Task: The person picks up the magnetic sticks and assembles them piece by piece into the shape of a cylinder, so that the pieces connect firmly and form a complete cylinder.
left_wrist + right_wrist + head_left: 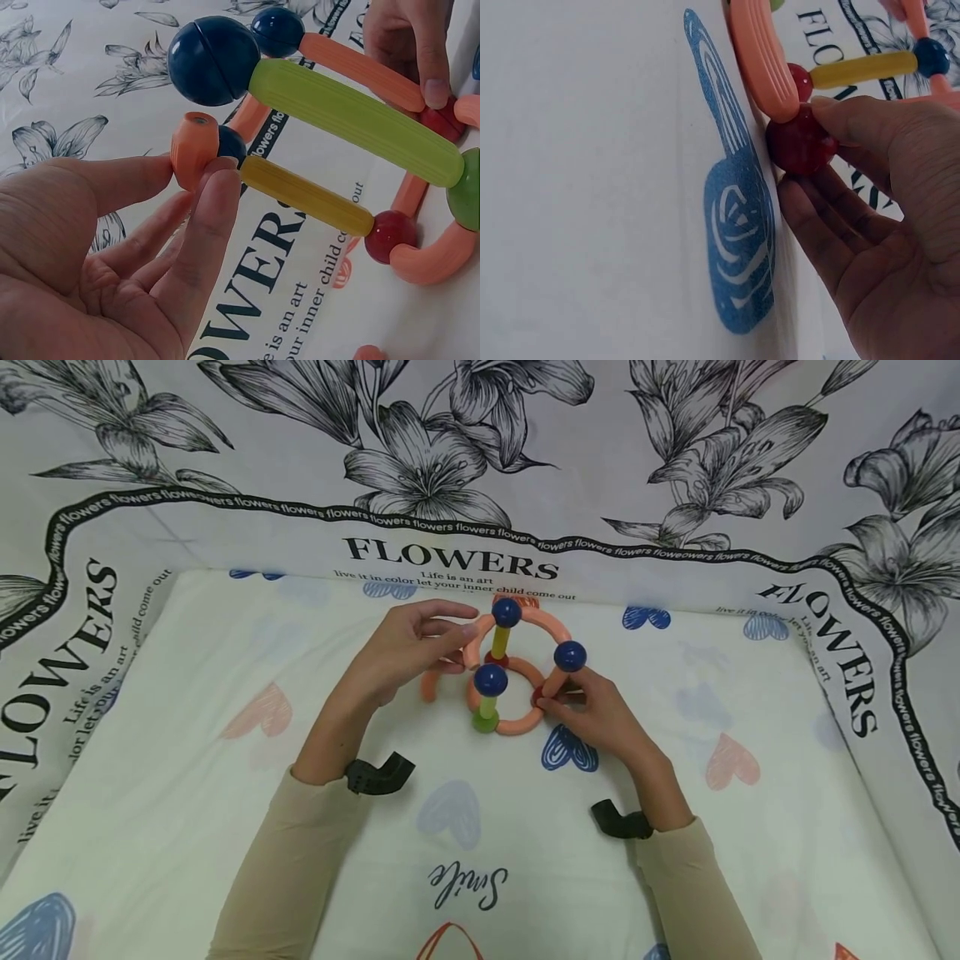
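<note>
Printed cloth (225, 827) carries my toy frame (517, 693); left hand (405, 647) pinches an orange rod (195, 146), right hand (592, 710) pinches a red ball (801, 141).

Toy frame of orange curved plastic rods, yellow-green straight rods and dark blue balls (504, 672) standing at the middle of the heart-printed white sheet (187, 760). Left hand (408, 647) touches its left side; right hand (592, 710) its right base, at a dark red ball (801, 142). Flower-printed grey cloth (675, 468) lies behind the sheet.
</note>
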Demonstrator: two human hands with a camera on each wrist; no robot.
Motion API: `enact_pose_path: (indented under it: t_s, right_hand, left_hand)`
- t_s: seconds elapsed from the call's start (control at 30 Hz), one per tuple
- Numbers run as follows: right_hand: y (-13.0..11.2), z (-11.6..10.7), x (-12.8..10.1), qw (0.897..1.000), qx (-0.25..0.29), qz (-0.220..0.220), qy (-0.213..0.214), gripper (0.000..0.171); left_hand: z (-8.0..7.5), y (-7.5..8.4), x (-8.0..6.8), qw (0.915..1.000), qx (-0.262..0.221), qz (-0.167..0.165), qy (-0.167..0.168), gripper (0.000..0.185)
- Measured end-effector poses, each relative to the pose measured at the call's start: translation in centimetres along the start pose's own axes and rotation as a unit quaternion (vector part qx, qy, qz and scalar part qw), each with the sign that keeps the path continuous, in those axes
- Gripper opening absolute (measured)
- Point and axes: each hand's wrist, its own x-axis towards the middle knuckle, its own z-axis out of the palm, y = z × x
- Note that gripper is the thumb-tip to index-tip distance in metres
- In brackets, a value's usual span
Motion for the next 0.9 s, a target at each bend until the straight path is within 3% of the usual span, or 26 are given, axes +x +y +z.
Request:
enact_pose_path:
  t_s: [0.5,0.6,0.77,0.9]
  right_hand:
    - [-0.2,-0.7,-0.3,1.0,0.007,0.002,0.001,0.014]
    - [-0.3,-0.7,-0.4,1.0,0.015,0.012,0.0,0.015]
    - [-0.5,-0.5,-0.3,1.0,0.026,0.004,0.003,0.017]
    - [-0.5,-0.3,-0.1,1.0,0.029,-0.006,-0.004,0.015]
  left_hand:
    - [0.5,0.5,0.0,0.9995,0.0,-0.01,-0.03,0.049]
    - [0.2,0.4,-0.1,0.9996,0.014,-0.016,-0.018,0.055]
    - [-0.5,-0.2,-1.4,0.9956,0.09,0.018,0.021,0.046]
    - [0.4,-1.5,-3.3,0.9788,0.203,0.021,0.019,0.042]
